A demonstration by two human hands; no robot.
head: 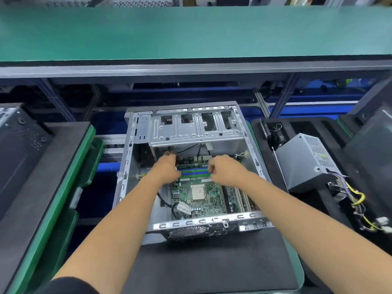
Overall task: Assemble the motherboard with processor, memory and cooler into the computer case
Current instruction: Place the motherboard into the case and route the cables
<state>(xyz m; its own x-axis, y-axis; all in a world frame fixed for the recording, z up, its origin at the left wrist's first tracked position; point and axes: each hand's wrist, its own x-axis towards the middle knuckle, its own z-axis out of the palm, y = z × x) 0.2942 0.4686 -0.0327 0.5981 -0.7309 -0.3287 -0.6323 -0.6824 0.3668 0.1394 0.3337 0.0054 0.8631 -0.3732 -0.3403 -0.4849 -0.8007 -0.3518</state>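
An open silver computer case (135, 158) lies on its side on a black mat. A green motherboard (216, 196) sits inside it, with a square silver processor (198, 193) in its middle. Blue and green memory slots (194, 173) run across the board's far part. My left hand (167, 167) reaches over the left end of the slots, its fingers curled downward at the board's far left edge. My right hand (224, 170) hovers over the right end of the slots with curled fingers. What the fingers grip is hidden. No cooler is on the processor.
A grey power supply (305, 160) with a bundle of coloured cables (358, 202) lies on black foam to the right. A black case (19, 145) and green bins (84, 166) stand on the left. A green shelf (191, 32) spans overhead behind the case.
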